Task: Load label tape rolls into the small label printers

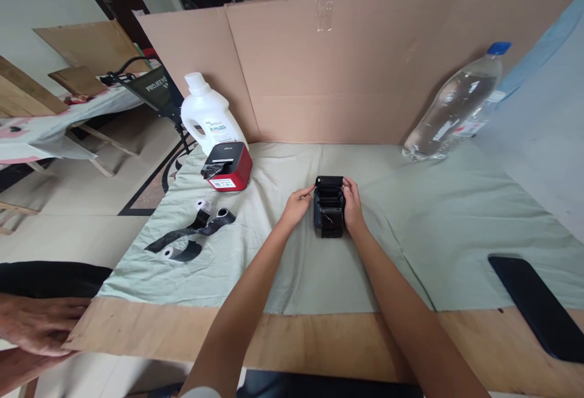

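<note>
A small black device (329, 209) with its lid raised stands on the pale green cloth, a dark strip hanging over its near side. My left hand (297, 204) is at its upper left corner, index finger extended to the lid and the other fingers curled. Against the right side rests my right hand (353, 204), its fingers wrapped round the edge of the device. Left of my hands, several dark and white paper rolls (196, 232) lie partly unrolled. Behind them sits a red and black printer (230, 168).
A white jug (210, 112) stands behind the printer. At the right, a large clear bottle (456, 109) leans against the cardboard wall (360, 63). A black phone (538, 303) lies at the near right edge. Another person's hands (41, 325) are at the left table corner.
</note>
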A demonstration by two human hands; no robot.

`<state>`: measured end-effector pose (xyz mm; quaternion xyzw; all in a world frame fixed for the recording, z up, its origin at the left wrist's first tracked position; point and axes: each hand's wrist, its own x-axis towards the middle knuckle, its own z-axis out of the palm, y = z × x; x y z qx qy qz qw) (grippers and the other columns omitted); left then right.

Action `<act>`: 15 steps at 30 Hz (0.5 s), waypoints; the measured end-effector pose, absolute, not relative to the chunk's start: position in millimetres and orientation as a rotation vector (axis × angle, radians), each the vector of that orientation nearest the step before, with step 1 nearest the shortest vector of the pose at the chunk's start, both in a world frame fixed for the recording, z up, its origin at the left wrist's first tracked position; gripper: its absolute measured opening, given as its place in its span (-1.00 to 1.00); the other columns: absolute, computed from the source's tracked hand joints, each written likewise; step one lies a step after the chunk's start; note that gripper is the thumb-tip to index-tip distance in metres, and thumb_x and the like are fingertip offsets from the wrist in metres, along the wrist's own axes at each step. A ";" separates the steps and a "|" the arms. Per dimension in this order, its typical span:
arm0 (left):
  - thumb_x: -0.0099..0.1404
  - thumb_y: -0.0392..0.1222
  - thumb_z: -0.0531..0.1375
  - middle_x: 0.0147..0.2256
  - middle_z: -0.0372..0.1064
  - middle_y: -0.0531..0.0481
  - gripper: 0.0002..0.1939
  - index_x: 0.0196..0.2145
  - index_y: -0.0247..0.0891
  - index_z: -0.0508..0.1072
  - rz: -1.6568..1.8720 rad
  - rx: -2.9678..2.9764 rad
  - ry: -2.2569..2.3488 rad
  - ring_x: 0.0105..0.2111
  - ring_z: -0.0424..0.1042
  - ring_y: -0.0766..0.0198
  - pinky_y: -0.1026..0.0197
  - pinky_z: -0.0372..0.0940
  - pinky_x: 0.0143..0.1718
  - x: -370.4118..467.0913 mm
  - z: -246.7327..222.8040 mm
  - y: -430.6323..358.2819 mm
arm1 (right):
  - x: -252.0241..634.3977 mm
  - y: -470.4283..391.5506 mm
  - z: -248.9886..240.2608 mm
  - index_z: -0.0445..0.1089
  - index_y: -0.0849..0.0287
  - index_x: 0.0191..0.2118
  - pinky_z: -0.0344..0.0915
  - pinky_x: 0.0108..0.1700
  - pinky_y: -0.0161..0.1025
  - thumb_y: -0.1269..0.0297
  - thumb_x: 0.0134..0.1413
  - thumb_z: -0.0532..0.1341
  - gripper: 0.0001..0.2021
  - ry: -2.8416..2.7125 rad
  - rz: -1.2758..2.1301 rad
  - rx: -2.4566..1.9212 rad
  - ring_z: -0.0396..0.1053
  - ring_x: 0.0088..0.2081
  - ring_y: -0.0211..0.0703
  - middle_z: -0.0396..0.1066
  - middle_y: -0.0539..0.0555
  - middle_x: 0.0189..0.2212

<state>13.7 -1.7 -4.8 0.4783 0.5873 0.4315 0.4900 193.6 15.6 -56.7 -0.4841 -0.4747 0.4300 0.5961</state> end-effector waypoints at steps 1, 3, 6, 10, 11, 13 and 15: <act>0.33 -0.40 0.13 0.08 0.58 -0.07 -0.48 0.19 -0.23 0.58 1.075 1.219 1.427 0.05 0.48 0.25 0.25 0.26 0.20 14.2 -6.5 0.1 | 193.4 15.6 -56.2 0.28 -0.01 0.33 0.19 0.43 0.08 -0.24 0.29 0.12 -0.36 -1.108 1.008 -1.113 0.30 0.36 0.00 0.29 0.16 0.38; 0.36 -0.39 0.13 0.10 0.56 -0.08 -0.48 0.22 -0.21 0.56 1.095 1.310 1.436 0.06 0.47 0.23 0.23 0.24 0.23 14.7 -10.4 3.9 | 192.6 15.0 -54.3 0.28 -0.02 0.35 0.19 0.43 0.07 -0.25 0.28 0.13 -0.34 -1.125 1.017 -1.094 0.29 0.37 0.00 0.27 0.16 0.40; 0.39 -0.33 0.16 0.07 0.56 -0.07 -0.50 0.24 -0.18 0.54 1.062 1.364 1.428 0.06 0.47 0.22 0.21 0.24 0.23 14.3 -15.6 6.7 | 191.1 13.9 -51.1 0.36 -0.03 0.30 0.16 0.45 0.06 -0.24 0.27 0.15 -0.38 -1.153 0.989 -1.096 0.28 0.38 0.00 0.33 0.13 0.37; 0.42 -0.27 0.18 -0.08 0.56 -0.06 -0.54 0.24 -0.21 0.53 1.046 1.483 1.459 -0.09 0.47 0.23 0.23 0.29 0.13 13.0 -10.9 1.2 | 189.6 15.2 -52.4 0.40 0.02 0.26 0.13 0.46 0.10 -0.23 0.24 0.17 -0.38 -1.118 0.991 -1.100 0.29 0.37 0.03 0.39 0.13 0.32; 0.43 -0.25 0.18 -0.11 0.54 -0.06 -0.55 0.24 -0.21 0.53 1.046 1.542 1.483 -0.16 0.46 0.24 0.24 0.31 0.07 12.7 -6.0 -0.5 | 189.5 16.1 -53.8 0.40 0.02 0.26 0.14 0.46 0.11 -0.24 0.23 0.17 -0.37 -1.099 1.000 -1.098 0.30 0.36 0.04 0.39 0.14 0.32; 0.43 -0.22 0.19 -0.14 0.51 -0.06 -0.59 0.19 -0.18 0.57 1.027 1.713 1.519 -0.24 0.44 0.25 0.25 0.32 -0.01 13.5 8.4 -0.7 | 189.9 18.1 -57.0 0.39 0.01 0.27 0.20 0.43 0.14 -0.25 0.22 0.18 -0.36 -1.073 1.013 -1.089 0.32 0.35 0.06 0.42 0.13 0.29; 0.37 -0.23 0.26 -0.17 0.50 -0.07 -0.70 0.01 -0.13 0.66 0.902 1.905 1.529 -0.20 0.46 0.19 0.24 0.31 -0.03 17.7 26.5 5.2 | 191.1 19.7 -59.8 0.39 -0.01 0.27 0.25 0.39 0.15 -0.26 0.21 0.17 -0.36 -1.089 1.010 -1.063 0.33 0.33 0.08 0.43 0.12 0.27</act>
